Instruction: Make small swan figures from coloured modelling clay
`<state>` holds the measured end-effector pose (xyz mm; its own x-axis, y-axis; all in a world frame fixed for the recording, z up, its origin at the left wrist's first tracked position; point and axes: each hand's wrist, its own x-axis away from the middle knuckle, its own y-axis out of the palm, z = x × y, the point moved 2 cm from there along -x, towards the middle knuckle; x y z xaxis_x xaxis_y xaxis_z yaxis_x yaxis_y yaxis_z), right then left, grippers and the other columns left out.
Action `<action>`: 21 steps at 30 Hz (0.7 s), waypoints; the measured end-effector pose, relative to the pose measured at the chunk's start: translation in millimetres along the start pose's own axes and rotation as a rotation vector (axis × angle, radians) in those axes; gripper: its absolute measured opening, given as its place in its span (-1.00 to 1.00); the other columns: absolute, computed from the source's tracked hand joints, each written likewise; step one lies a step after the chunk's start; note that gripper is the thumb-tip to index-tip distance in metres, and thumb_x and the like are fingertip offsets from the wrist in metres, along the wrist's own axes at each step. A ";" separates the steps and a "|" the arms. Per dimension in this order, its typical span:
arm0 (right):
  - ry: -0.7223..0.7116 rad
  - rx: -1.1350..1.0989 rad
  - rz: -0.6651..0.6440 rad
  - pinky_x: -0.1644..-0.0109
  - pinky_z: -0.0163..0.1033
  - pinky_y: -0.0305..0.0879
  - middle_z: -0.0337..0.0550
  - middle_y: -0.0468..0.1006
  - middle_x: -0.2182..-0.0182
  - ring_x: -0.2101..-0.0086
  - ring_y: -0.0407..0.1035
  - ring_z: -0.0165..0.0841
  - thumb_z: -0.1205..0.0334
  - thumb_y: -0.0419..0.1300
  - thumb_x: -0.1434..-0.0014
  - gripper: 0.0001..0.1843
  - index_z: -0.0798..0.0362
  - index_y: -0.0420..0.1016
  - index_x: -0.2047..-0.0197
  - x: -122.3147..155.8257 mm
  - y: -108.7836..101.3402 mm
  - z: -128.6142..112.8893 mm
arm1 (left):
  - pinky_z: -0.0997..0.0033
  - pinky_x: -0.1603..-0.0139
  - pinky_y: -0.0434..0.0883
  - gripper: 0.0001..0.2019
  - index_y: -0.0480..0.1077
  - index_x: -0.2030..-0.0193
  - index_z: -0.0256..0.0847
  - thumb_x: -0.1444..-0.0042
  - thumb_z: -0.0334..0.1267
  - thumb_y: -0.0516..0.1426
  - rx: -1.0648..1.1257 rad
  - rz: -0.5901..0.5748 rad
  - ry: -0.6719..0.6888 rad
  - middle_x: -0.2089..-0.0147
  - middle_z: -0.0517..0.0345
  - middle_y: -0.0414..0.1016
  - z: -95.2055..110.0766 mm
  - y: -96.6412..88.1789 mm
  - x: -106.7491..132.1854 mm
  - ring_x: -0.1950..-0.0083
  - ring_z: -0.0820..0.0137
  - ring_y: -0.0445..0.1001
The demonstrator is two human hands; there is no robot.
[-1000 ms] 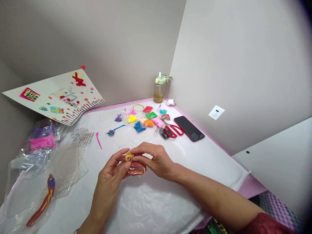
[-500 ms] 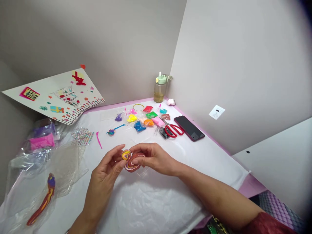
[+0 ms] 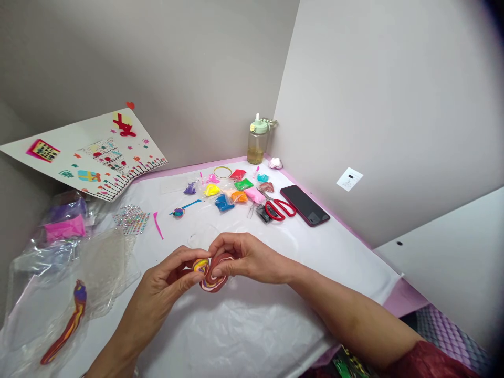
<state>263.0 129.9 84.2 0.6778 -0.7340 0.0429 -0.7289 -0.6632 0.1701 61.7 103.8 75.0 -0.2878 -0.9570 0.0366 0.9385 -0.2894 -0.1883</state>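
Observation:
Between my two hands, above the white table cover, is a swirled clay coil (image 3: 214,284) in brown, white and yellow. My left hand (image 3: 167,281) pinches its smaller yellow-and-purple curl between thumb and fingers. My right hand (image 3: 242,257) grips the larger brown spiral, the thumb lying across its face. Parts of the coil are hidden behind my fingers. A tapered roll of striped clay (image 3: 69,325), brown, orange and purple, lies on clear plastic at the left.
Several small bags of coloured clay (image 3: 223,203) lie at the table's middle, beside red-handled scissors (image 3: 280,209) and a phone (image 3: 306,205). A bottle (image 3: 256,142) stands at the back. Rhinestone sheets (image 3: 132,219), a pink tool (image 3: 158,226) and a decorated board (image 3: 90,157) are left.
Both hands have lowered slightly with the clay coil. The small curl has tilted and shifted a little down and left, its spiral face now turned more away. The grips stay on.

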 end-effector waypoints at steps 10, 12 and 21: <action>0.025 -0.023 -0.013 0.24 -0.30 0.36 -0.20 0.58 0.36 0.32 0.51 -0.38 0.05 0.39 -0.11 -0.65 0.09 0.41 0.21 0.9 2.3 -3.3 | 0.35 0.01 0.39 -0.84 0.53 0.14 0.00 -0.17 -0.08 0.25 -0.044 -0.133 -0.021 0.16 0.14 0.53 4.5 2.2 1.2 0.10 0.28 0.49; 0.028 -0.016 -0.005 0.28 -0.32 0.34 -0.20 0.58 0.37 0.33 0.50 -0.39 0.03 0.39 -0.11 -0.64 0.09 0.41 0.22 0.5 2.4 -3.2 | 0.35 0.06 0.42 -0.82 0.52 0.16 -0.02 -0.12 -0.09 0.29 0.037 -0.085 -0.038 0.20 0.16 0.52 5.7 4.7 1.5 0.14 0.29 0.50; -0.101 -0.025 0.138 0.18 -0.30 0.40 -0.19 0.58 0.27 0.27 0.50 -0.41 0.18 0.39 -0.11 -0.69 0.08 0.46 0.12 -3.7 -0.2 -1.3 | 0.39 0.01 0.49 -0.59 0.50 -0.09 0.06 -0.12 0.06 0.26 0.021 0.300 -0.055 -0.06 0.15 0.59 -10.4 2.0 0.6 -0.06 0.23 0.53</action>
<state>260.8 132.9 85.3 0.5578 -0.8294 -0.0314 -0.8106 -0.5525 0.1941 61.5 102.9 64.5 0.0136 -0.9993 0.0356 0.9838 0.0070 -0.1789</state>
